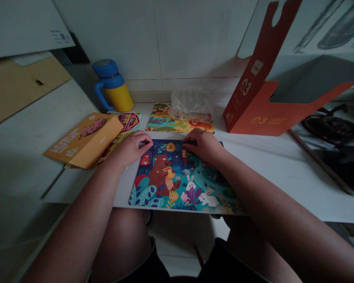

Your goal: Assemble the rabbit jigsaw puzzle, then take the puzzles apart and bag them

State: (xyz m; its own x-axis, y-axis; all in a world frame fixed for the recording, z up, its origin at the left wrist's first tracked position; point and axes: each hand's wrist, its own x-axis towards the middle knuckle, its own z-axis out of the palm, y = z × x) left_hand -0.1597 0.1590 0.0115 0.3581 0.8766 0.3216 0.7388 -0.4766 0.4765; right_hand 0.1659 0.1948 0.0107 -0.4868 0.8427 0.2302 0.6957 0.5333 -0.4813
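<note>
A jigsaw puzzle (162, 177) with a brown bear, white rabbits and blue-green plants lies flat at the counter's front edge. At its top left corner is my left hand (135, 148), fingers curled and thumb bent toward the index finger at the edge. My right hand (203, 144) is closed over the top edge further right, its fingertips and thumb at the border of the picture. My right forearm covers part of the puzzle's right side. Whatever lies beneath the curled fingers is hidden.
Behind the puzzle lies a yellow animal picture (162, 122) with crumpled clear plastic (191, 102) on it. An orange box (91, 137) rests on a colourful sheet (132, 120) at left, near a blue-and-yellow mug (118, 92). An open red-orange carton (253, 114) stands right, beside a stove (336, 137).
</note>
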